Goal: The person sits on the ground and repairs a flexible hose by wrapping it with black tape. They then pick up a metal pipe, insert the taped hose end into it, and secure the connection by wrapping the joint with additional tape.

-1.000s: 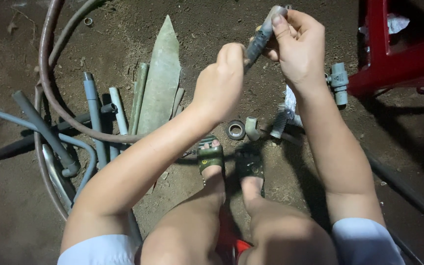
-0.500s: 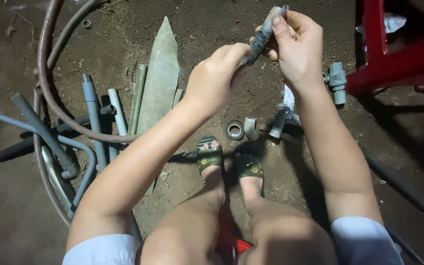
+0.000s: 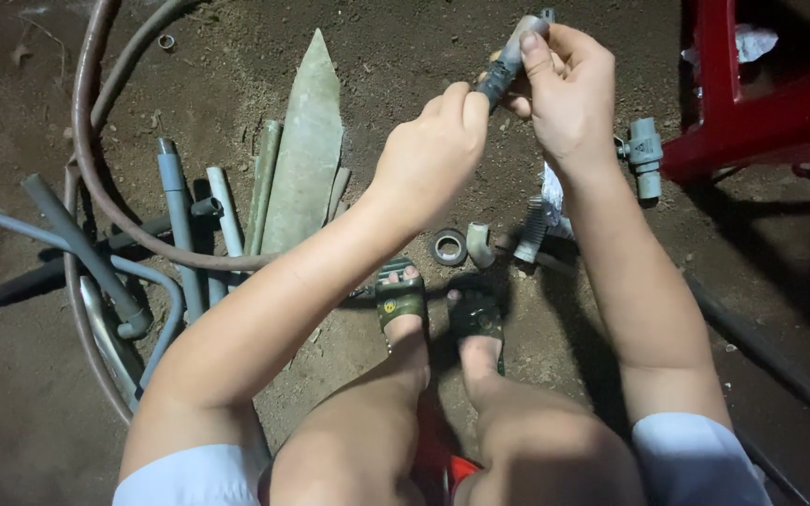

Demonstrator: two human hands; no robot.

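While you sit with your sandalled feet (image 3: pixel 433 314) on the dirt, your left hand (image 3: pixel 428 155) has slid up to pinch the grey pipe's (image 3: pixel 508 66) dark lower end; your right hand (image 3: pixel 569 89) stays clamped higher up.

A grey pipe fitting (image 3: pixel 510 61) with dark end, tilted, held above ground.
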